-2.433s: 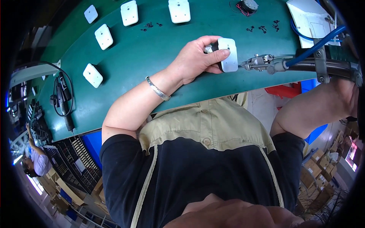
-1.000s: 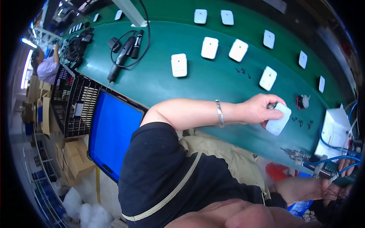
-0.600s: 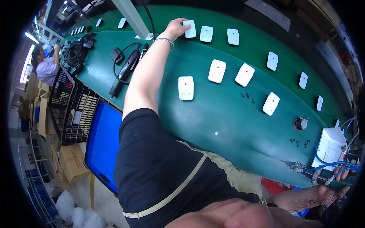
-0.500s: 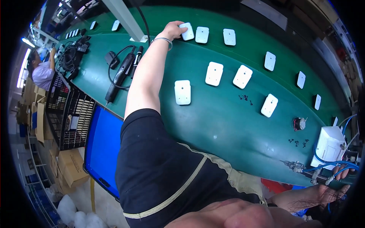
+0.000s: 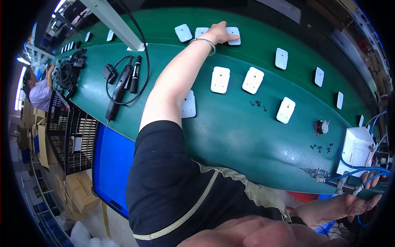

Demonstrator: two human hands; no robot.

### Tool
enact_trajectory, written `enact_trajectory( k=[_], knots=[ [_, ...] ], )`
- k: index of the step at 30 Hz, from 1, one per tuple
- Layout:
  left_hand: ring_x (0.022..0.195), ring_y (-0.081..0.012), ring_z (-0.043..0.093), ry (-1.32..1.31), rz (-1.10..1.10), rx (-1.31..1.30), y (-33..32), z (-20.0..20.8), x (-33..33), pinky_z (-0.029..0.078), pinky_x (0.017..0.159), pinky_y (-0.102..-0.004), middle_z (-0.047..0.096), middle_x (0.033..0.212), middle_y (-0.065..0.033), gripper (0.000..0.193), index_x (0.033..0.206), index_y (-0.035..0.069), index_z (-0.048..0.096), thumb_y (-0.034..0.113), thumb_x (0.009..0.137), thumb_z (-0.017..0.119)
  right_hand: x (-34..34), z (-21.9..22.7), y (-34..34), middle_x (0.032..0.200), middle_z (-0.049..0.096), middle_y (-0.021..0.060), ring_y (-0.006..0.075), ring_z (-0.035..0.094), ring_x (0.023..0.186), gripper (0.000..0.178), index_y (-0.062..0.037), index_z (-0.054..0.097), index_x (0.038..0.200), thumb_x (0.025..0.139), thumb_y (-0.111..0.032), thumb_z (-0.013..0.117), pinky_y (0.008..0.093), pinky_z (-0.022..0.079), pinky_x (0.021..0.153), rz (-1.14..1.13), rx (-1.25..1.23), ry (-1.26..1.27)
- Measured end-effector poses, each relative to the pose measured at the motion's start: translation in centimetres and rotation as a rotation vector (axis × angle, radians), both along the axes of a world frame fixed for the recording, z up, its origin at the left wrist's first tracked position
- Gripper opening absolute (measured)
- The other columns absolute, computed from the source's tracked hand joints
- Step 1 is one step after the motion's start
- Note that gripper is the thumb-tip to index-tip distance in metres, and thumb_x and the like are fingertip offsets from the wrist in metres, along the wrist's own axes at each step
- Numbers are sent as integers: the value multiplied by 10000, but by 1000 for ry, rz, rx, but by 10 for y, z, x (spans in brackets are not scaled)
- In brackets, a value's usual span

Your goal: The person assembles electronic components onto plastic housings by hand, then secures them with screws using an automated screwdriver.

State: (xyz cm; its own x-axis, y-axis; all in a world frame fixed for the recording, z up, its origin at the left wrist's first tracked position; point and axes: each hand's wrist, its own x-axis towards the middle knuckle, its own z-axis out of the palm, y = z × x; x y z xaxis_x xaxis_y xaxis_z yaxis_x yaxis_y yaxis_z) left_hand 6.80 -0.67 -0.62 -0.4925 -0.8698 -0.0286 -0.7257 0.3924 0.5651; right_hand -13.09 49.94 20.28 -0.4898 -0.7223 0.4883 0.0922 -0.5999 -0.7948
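Note:
My left hand (image 5: 220, 33) reaches to the far side of the green table. Its thumb lies across a white plastic cover (image 5: 233, 41) and its fingers close at that cover's left edge. Partly behind the hand is a second white cover (image 5: 200, 31), with a third white cover (image 5: 183, 33) farther left. At the lower right my right hand (image 5: 356, 207) is beside a metal fixture (image 5: 343, 184) with blue air hoses; the fixture hides part of the hand, so its grip cannot be made out. My left forearm partly covers another white cover (image 5: 189, 105).
A black electric screwdriver (image 5: 120, 88) and a black marker (image 5: 135, 75) lie left of my arm. Several white covers (image 5: 253, 80) and small black screws (image 5: 258, 103) are spread about. A small motor (image 5: 321, 127) sits near a white box (image 5: 356, 150). Black crates (image 5: 78, 136) stand at left.
My left hand has let go of the leftmost far cover and moved right, onto another cover in that row. The view has shifted slightly to the right. My right hand stays by the fixture.

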Motion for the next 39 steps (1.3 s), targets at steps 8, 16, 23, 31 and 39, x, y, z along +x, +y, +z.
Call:
enact_trajectory(
  k=[8, 16, 23, 31, 39],
  knots=[
    [1213, -315, 340, -198, -249, -413, 21, 14, 6, 337, 986, -378, 397, 1276, -164, 917, 1287, 84, 378, 381, 532, 806, -3, -5, 17, 952, 485, 150, 181, 478, 812, 562, 35, 287, 1203, 808, -274, 541, 295, 388, 797, -600, 98, 29],
    [1210, -293, 365, -276, -251, -361, 18, 18, -6, 330, 1003, -388, 401, 1293, -137, 836, 1290, 84, 368, 311, 602, 783, -8, -4, 22, 908, 441, 83, 146, 413, 746, 509, 30, 342, 1184, 793, -221, 550, 297, 356, 773, -353, 52, 7],
    [1157, -280, 432, -383, -269, -373, 17, 24, -7, 372, 970, -353, 446, 1258, -138, 792, 1257, 64, 415, 286, 593, 784, -26, -6, 27, 1105, 445, 166, 188, 477, 852, 510, 43, 318, 1222, 838, -245, 491, 352, 339, 911, 56, 10, 71],
    [1014, -319, 519, -306, -351, -582, -1, 11, -4, 439, 854, -391, 547, 1070, -152, 604, 1040, 54, 521, 308, 559, 781, -48, -15, 57, 1177, 450, 184, 214, 505, 955, 486, 68, 325, 1234, 881, -243, 447, 333, 363, 913, -64, -4, 97],
    [1017, -300, 527, -34, -292, -634, 93, 87, 13, 448, 861, -357, 543, 1089, -172, 700, 1156, 13, 496, 298, 577, 766, 2, -10, 14, 1272, 371, 234, 313, 386, 1193, 507, 80, 293, 1272, 923, -278, 374, 382, 254, 1044, -658, 60, 243]
  ],
)
